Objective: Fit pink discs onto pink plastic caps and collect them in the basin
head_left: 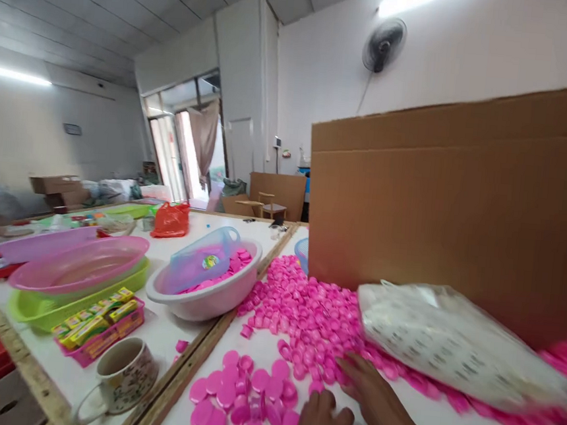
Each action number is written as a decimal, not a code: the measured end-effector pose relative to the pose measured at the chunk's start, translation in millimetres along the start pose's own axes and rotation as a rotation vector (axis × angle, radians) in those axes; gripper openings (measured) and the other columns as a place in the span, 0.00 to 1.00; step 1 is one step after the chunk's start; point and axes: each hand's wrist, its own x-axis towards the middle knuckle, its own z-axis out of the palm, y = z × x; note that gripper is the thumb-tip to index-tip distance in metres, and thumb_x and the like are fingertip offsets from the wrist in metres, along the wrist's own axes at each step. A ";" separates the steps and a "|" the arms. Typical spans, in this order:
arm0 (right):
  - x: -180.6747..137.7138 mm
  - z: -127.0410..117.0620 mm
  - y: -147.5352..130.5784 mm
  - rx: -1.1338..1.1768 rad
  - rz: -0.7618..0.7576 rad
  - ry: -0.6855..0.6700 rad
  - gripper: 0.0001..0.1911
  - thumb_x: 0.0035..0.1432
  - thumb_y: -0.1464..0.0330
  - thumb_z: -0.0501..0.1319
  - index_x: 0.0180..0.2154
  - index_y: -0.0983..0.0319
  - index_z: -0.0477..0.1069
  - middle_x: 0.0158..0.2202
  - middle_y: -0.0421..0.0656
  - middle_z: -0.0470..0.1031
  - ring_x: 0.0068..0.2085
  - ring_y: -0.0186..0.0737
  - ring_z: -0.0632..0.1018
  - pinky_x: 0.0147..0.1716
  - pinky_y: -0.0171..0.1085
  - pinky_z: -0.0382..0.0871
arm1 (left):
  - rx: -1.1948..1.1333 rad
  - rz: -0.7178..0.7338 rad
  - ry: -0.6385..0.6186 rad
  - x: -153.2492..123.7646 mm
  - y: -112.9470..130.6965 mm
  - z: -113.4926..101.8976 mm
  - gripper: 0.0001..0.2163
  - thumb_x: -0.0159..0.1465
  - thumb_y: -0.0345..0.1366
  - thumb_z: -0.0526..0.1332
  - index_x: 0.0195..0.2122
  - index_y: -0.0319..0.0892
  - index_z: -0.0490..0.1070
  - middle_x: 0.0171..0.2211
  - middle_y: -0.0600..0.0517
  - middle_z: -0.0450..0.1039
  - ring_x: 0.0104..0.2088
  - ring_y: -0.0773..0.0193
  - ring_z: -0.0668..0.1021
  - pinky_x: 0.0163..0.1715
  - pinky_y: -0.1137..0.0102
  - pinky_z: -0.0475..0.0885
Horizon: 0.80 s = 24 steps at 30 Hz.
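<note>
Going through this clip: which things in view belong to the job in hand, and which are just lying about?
Likely in the job:
- pink caps, with the left hand and right hand among them
- white basin, holding similar pink pieces

Apparently lying about:
- patterned mug
- red bag
- wall fan
</note>
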 end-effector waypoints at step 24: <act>-65.5 -36.6 54.3 -0.018 0.087 0.174 0.07 0.54 0.71 0.59 0.28 0.62 0.75 0.35 0.44 0.71 0.41 0.39 0.67 0.38 0.37 0.64 | 0.169 0.257 0.019 22.1 61.5 41.0 0.15 0.56 0.46 0.58 0.35 0.38 0.68 0.34 0.46 0.68 0.35 0.59 0.71 0.32 0.69 0.62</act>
